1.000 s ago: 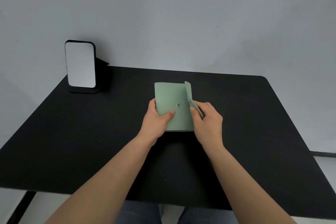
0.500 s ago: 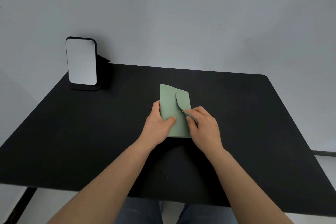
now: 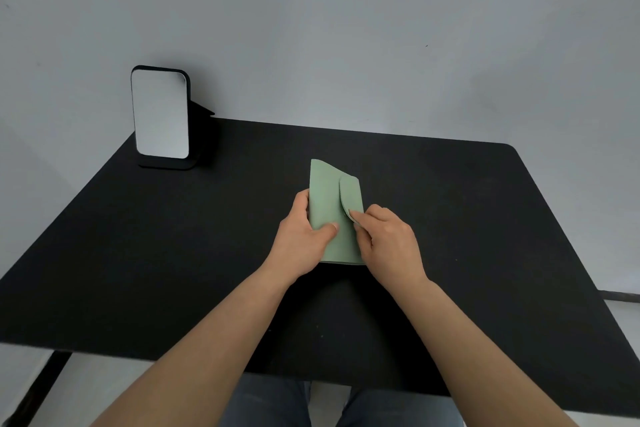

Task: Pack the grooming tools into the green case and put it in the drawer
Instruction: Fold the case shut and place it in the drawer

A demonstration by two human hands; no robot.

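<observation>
The green case (image 3: 329,204) lies folded on the black table (image 3: 485,218), near its middle. My left hand (image 3: 301,236) grips the case's left edge, thumb pressing on its front face. My right hand (image 3: 388,243) pinches the rounded closure flap (image 3: 349,196) at its lower end, holding it down over the front. No grooming tools are visible; whatever is inside the case is hidden. No drawer is in view.
A phone-like device with a blank pale screen (image 3: 161,114) stands upright on a black stand at the table's back left corner. A grey wall rises behind the table. My legs show below the near table edge.
The case went from open, with its snap showing, to folded narrow. My right hand has brought the flap over onto the front while my left hand kept hold of the left side.
</observation>
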